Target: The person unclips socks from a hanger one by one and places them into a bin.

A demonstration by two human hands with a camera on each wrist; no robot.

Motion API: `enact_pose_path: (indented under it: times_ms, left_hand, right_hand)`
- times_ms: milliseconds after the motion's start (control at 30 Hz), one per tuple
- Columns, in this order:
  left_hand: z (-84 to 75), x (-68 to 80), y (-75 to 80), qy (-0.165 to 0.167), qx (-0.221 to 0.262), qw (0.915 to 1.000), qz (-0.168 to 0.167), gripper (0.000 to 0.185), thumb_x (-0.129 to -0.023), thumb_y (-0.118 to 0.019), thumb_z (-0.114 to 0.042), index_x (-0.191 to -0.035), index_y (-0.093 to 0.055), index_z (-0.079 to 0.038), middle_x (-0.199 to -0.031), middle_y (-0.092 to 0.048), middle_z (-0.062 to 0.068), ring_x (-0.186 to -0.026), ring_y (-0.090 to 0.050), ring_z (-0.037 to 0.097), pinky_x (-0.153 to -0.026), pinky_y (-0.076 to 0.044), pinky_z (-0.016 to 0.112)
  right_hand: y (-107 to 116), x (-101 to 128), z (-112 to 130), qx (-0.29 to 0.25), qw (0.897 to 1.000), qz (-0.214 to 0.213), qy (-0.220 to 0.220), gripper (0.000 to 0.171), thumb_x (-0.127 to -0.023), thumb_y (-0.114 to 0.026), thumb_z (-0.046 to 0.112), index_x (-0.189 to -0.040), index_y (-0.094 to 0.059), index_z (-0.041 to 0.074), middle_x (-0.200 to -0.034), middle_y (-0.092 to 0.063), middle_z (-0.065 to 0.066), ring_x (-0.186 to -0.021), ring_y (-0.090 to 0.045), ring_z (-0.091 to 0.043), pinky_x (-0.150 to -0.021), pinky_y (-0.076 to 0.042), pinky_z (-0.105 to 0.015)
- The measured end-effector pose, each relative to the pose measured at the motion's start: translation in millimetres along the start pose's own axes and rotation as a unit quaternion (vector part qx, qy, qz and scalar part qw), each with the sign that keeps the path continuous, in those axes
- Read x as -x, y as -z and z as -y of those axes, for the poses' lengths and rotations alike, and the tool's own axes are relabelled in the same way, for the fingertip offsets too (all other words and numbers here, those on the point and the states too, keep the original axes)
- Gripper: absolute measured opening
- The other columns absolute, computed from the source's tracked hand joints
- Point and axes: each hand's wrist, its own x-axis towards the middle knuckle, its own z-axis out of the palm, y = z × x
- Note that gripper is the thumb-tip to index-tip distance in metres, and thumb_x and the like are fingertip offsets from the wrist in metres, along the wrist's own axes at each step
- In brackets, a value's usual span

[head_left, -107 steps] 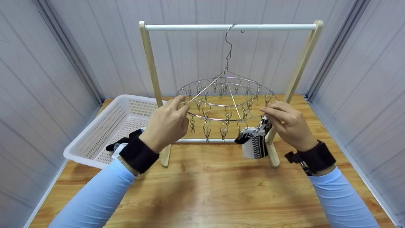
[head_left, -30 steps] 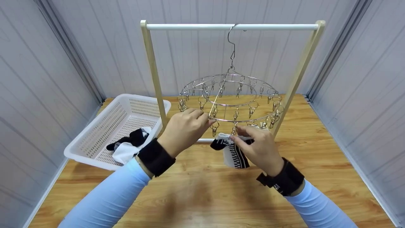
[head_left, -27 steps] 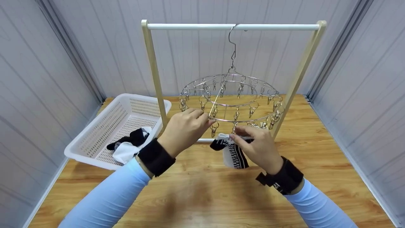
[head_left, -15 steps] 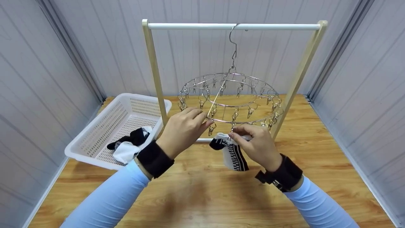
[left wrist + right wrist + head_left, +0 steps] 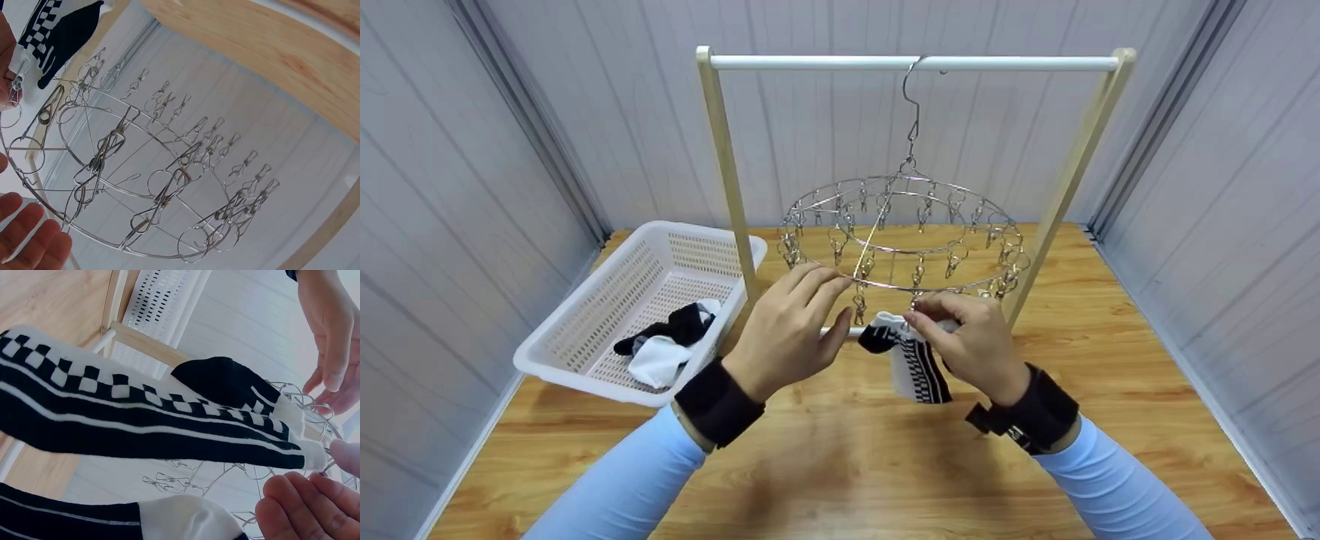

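Note:
A round wire clip hanger [image 5: 900,240] hangs by its hook from the white bar [image 5: 915,63] of a wooden rack. A black and white checked sock [image 5: 916,364] dangles from a clip at the ring's near edge. My right hand [image 5: 919,319] pinches the sock's cuff right under that clip. My left hand [image 5: 831,304] hovers just left of it, fingers straight and apart, close to the ring and gripping nothing. The left wrist view shows the hanger [image 5: 140,185] from below, with my left fingertips [image 5: 28,239] open. In the right wrist view the sock [image 5: 140,416] fills the frame above my right fingers [image 5: 304,500].
A white perforated basket [image 5: 615,289] stands at the left on the wooden table [image 5: 840,465], with black and white socks [image 5: 664,345] inside. The rack's wooden posts [image 5: 727,172] stand behind my hands. Grey panel walls close in the left, right and back.
The hanger turned, bringing the sock from the right side to the front. My left hand has let go of the ring and opened. My right hand stays at the sock's cuff.

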Motion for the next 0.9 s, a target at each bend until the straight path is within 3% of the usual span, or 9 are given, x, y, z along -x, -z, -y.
enact_pose_path:
  times_ms: [133, 333, 467, 567, 633, 700, 800, 900]
  left_hand:
    - [-2.0, 7.6, -4.3, 0.010, 0.018, 0.9997, -0.014, 0.029, -0.090, -0.081, -0.013, -0.114, -0.071, 0.000, -0.107, -0.074, 0.012, -0.099, -0.071, 0.030, -0.092, -0.063, 0.041]
    - [-5.8, 22.6, -15.8, 0.026, 0.052, 0.9983, -0.006, 0.021, -0.092, -0.082, -0.017, -0.102, -0.070, -0.003, -0.092, -0.072, 0.008, -0.079, -0.069, 0.024, -0.071, -0.061, 0.034]
    - [-9.1, 33.3, -25.6, 0.046, 0.060, 0.9963, 0.040, 0.027, -0.096, -0.082, -0.031, -0.091, -0.068, -0.008, -0.077, -0.066, 0.001, -0.064, -0.061, 0.017, -0.056, -0.055, 0.029]
    - [-10.9, 40.0, -33.0, 0.085, 0.073, 0.9878, 0.108, 0.038, -0.097, -0.080, -0.045, -0.092, -0.071, -0.009, -0.076, -0.068, 0.000, -0.062, -0.062, 0.016, -0.055, -0.055, 0.030]
    - [-11.8, 42.1, -37.6, 0.123, 0.102, 0.9736, 0.163, 0.045, -0.097, -0.079, -0.051, -0.099, -0.075, -0.007, -0.084, -0.075, 0.003, -0.069, -0.071, 0.019, -0.061, -0.061, 0.034]
    - [-11.5, 42.2, -42.7, 0.163, 0.141, 0.9526, 0.214, 0.051, -0.096, -0.079, -0.054, -0.109, -0.077, -0.005, -0.097, -0.081, 0.009, -0.082, -0.078, 0.025, -0.073, -0.066, 0.039]
    - [-9.8, 39.6, -50.7, 0.215, 0.209, 0.9140, 0.274, 0.055, -0.095, -0.081, -0.053, -0.119, -0.076, -0.004, -0.114, -0.082, 0.014, -0.099, -0.081, 0.032, -0.088, -0.067, 0.046]
    - [-8.3, 36.3, -58.0, 0.245, 0.272, 0.8755, 0.315, 0.052, -0.094, -0.084, -0.048, -0.126, -0.074, -0.008, -0.125, -0.080, 0.012, -0.114, -0.079, 0.032, -0.100, -0.064, 0.047]
  right_hand:
    - [1.1, 0.4, 0.5, -0.003, 1.000, 0.000, -0.008, 0.008, -0.087, -0.085, -0.005, -0.092, -0.079, -0.006, -0.084, -0.081, -0.014, -0.064, -0.074, -0.021, -0.061, -0.057, -0.013]
    - [3.1, 0.6, 0.8, -0.001, 1.000, 0.005, -0.018, 0.008, -0.089, -0.084, -0.003, -0.094, -0.079, -0.007, -0.086, -0.082, -0.015, -0.068, -0.077, -0.024, -0.062, -0.064, -0.026]
    - [3.8, 0.4, 0.0, -0.004, 1.000, 0.004, -0.015, 0.008, -0.090, -0.084, -0.004, -0.095, -0.079, -0.007, -0.086, -0.082, -0.015, -0.069, -0.078, -0.025, -0.063, -0.066, -0.029]
    - [3.9, 0.6, -0.4, -0.005, 1.000, 0.007, -0.017, 0.008, -0.090, -0.083, -0.003, -0.095, -0.079, -0.007, -0.086, -0.082, -0.015, -0.069, -0.078, -0.025, -0.065, -0.063, -0.021]
    - [3.9, 0.8, -0.5, -0.006, 1.000, 0.010, -0.019, 0.008, -0.091, -0.083, -0.002, -0.095, -0.079, -0.007, -0.086, -0.082, -0.015, -0.069, -0.078, -0.025, -0.066, -0.061, -0.015]
    - [4.1, 1.1, -0.6, -0.007, 1.000, 0.011, -0.021, 0.007, -0.091, -0.083, -0.002, -0.095, -0.078, -0.007, -0.086, -0.082, -0.016, -0.069, -0.077, -0.025, -0.067, -0.059, -0.011]
    - [4.2, 1.3, -0.9, -0.010, 1.000, 0.009, -0.022, 0.007, -0.091, -0.083, -0.004, -0.095, -0.079, -0.007, -0.086, -0.082, -0.015, -0.069, -0.077, -0.024, -0.066, -0.059, -0.012]
    - [4.2, 1.5, -1.4, -0.013, 1.000, 0.006, -0.024, 0.006, -0.090, -0.083, -0.004, -0.095, -0.079, -0.006, -0.086, -0.082, -0.014, -0.069, -0.077, -0.023, -0.066, -0.059, -0.013]
